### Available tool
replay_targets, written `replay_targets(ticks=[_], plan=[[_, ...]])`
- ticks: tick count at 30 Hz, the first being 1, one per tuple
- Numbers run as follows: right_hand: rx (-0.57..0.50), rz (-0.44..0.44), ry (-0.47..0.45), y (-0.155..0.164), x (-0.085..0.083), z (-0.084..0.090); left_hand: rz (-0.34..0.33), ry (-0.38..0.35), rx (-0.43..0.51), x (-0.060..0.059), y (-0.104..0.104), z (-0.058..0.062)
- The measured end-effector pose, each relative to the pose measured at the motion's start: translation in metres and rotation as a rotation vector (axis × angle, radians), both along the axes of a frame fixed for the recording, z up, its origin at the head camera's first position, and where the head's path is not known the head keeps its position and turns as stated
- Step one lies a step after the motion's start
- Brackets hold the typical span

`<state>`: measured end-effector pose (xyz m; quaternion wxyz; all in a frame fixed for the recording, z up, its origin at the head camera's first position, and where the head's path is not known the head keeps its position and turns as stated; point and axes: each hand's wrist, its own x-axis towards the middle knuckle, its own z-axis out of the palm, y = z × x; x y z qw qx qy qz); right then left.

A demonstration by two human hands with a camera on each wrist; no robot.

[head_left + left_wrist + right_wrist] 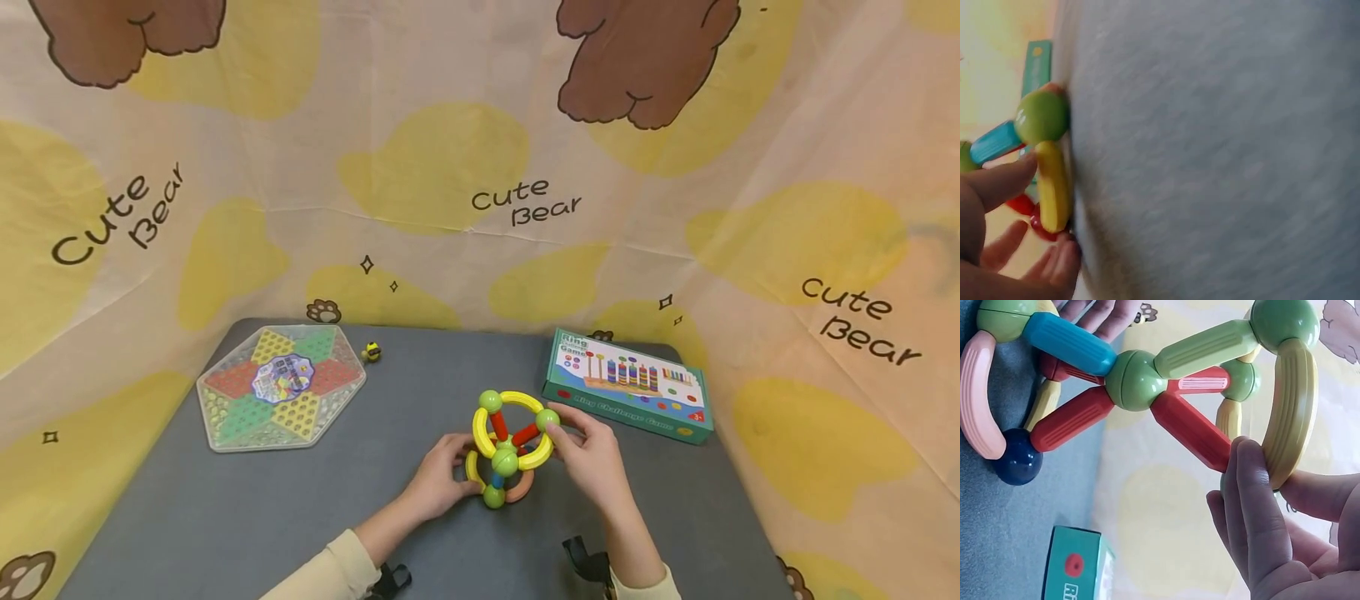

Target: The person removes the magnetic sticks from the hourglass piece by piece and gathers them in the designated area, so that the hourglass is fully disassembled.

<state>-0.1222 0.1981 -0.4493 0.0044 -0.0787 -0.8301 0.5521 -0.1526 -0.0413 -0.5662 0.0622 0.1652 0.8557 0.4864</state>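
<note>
Head view shows your two cream sleeves at the near edge of the grey counter (pixel 225 517), both reaching to the middle of it. Your left hand (pixel 438 482) cups the near-left side of the rod-and-ball toy (pixel 508 454), its fingers curled round the lower yellow curved piece; in the left wrist view a fingertip (pixel 1013 175) presses that yellow piece just below a green ball. Your right hand (pixel 592 454) grips the toy from the right: in the right wrist view its fingers (pixel 1260 506) and thumb pinch a yellow curved rod close to a green ball at the toy's top.

The toy stands on the counter between your hands, at the middle and slightly near. Green balls join yellow arcs, red straight rods and a blue rod; a pink arc and a dark blue ball lie at its base against the counter.

Farther right, just beyond your right hand, lies a teal game box (pixel 627 386). At the far left sits a hexagonal checkers board (pixel 280 385), with a small yellow toy (pixel 371 352) just beside its far-right corner. Behind everything hangs a bear-print cloth (pixel 480 167).
</note>
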Motion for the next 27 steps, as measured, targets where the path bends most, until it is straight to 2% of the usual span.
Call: replay_targets(ticks=[2,4,7,9,11,15,18,20,24,27], plan=[[0.001,-0.002,-0.004,0.000,0.000,0.001,0.036,0.009,0.027,-0.003,-0.004,0.007],[-0.002,-0.002,-0.008,0.000,0.001,0.001,0.093,0.013,0.095,-0.008,-0.010,0.019],[-0.009,-0.003,-0.014,-0.001,0.001,0.002,0.145,-0.031,0.293,-0.014,-0.018,0.043],[-0.012,-0.003,-0.015,0.000,0.002,0.003,0.130,-0.079,0.407,-0.014,-0.020,0.059],[-0.016,-0.006,-0.017,0.000,0.002,0.003,0.077,-0.141,0.492,-0.012,-0.019,0.073],[-0.020,-0.007,-0.011,0.002,0.003,0.002,0.017,-0.278,0.525,-0.001,-0.008,0.092],[-0.022,0.004,0.011,0.002,0.003,0.000,0.066,-0.365,0.544,0.005,0.000,0.100],[-0.026,0.021,0.025,0.001,0.002,-0.001,0.120,-0.385,0.556,0.005,0.004,0.103],[-0.046,0.039,0.031,-0.001,0.000,-0.003,0.208,-0.415,0.566,0.000,0.008,0.103],[-0.053,0.024,0.033,-0.001,0.001,-0.002,0.220,-0.482,0.571,-0.007,0.011,0.102]])
